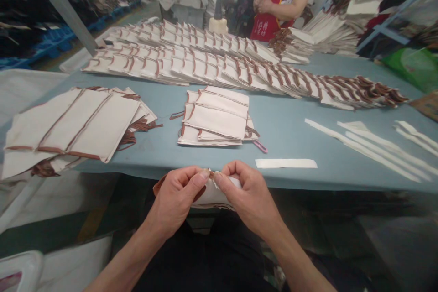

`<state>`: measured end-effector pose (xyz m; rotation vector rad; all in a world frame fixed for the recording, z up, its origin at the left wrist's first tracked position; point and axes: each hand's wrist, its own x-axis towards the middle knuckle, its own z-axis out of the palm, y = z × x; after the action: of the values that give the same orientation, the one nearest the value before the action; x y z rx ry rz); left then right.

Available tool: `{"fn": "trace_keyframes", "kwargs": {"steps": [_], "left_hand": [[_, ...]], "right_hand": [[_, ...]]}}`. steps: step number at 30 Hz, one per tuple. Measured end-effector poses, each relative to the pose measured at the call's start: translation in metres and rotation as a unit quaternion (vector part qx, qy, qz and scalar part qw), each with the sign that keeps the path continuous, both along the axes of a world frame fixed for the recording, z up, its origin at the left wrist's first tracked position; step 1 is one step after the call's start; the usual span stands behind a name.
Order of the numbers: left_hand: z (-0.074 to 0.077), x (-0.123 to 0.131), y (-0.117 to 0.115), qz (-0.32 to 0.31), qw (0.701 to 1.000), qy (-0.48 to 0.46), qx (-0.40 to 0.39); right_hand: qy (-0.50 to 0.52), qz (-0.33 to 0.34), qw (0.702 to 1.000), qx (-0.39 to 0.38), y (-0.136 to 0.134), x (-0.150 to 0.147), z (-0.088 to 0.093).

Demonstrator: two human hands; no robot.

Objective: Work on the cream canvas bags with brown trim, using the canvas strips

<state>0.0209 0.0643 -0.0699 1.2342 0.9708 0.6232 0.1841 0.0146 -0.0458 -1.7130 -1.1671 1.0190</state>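
My left hand [179, 196] and my right hand [248, 196] meet just below the near edge of the blue table [290, 123]. Both pinch a small cream fabric piece with brown trim [212, 197], thumbs and forefingers closed on its top edge. Most of the piece is hidden behind my fingers. On the table right in front lies a short stack of the same cream pieces [215, 118]. A pink pen-like tool [260, 147] lies beside that stack, and a white strip [285, 163] lies near the table edge to the right of my hands.
A bigger pile of cream panels [71, 127] sits at left. Long overlapping rows of trimmed pieces [219, 64] cross the table's far half. Loose white strips [372, 146] lie at right. A person in a red apron [277, 4] stands beyond the table. Shelving flanks both sides.
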Motion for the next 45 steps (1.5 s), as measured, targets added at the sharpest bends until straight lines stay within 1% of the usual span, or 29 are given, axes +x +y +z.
{"fn": "trace_keyframes", "kwargs": {"steps": [4,7,10,13,15,17,19,21,23,25,27,30,33,38,42,45], "left_hand": [[0.001,0.000,0.000,-0.002,1.000,-0.001,0.001],[0.004,0.001,0.000,-0.007,1.000,0.011,0.013],[0.007,0.002,0.000,-0.006,0.999,0.020,0.025],[0.006,0.001,0.000,0.002,0.999,0.029,0.035],[0.004,0.001,0.000,0.008,0.998,0.041,0.040],[0.001,-0.001,0.000,0.012,0.998,0.051,0.042],[0.000,-0.002,0.000,0.009,0.997,0.056,0.045],[0.001,-0.003,0.001,-0.004,0.997,0.055,0.053],[0.003,-0.005,0.001,-0.019,0.996,0.052,0.070],[0.004,-0.009,0.000,-0.030,0.994,0.050,0.089],[0.006,-0.012,-0.001,-0.050,0.994,0.036,0.089],[0.009,-0.016,-0.002,-0.086,0.995,-0.003,0.058],[0.014,-0.016,-0.004,-0.101,0.992,-0.013,0.072],[0.021,-0.013,-0.009,-0.100,0.988,-0.001,0.122],[0.021,-0.012,-0.011,-0.098,0.985,0.009,0.144],[0.020,-0.015,-0.011,-0.104,0.984,0.011,0.147]], "right_hand": [[-0.014,0.000,1.000,-0.002,0.001,0.000,0.001],[-0.048,0.003,0.999,-0.011,0.001,0.000,0.002],[-0.126,-0.001,0.992,-0.008,0.001,-0.002,0.002],[-0.217,-0.024,0.976,0.023,0.002,-0.006,0.000],[-0.255,-0.043,0.965,0.043,0.003,-0.009,-0.003],[-0.270,-0.051,0.960,0.061,0.003,-0.011,-0.007],[-0.264,-0.039,0.959,0.091,0.003,-0.011,-0.010],[-0.243,-0.011,0.963,0.120,0.003,-0.010,-0.013],[-0.217,0.019,0.969,0.120,0.002,-0.008,-0.013],[-0.189,0.034,0.976,0.103,0.001,-0.007,-0.012],[-0.164,0.034,0.981,0.098,0.000,-0.008,-0.010],[-0.149,0.024,0.982,0.113,-0.004,-0.012,-0.005],[-0.156,0.019,0.979,0.133,-0.009,-0.014,-0.001],[-0.165,0.031,0.967,0.192,-0.017,-0.015,-0.001],[-0.149,0.047,0.962,0.223,-0.021,-0.014,-0.006],[-0.142,0.053,0.960,0.235,-0.022,-0.013,-0.011]]}}
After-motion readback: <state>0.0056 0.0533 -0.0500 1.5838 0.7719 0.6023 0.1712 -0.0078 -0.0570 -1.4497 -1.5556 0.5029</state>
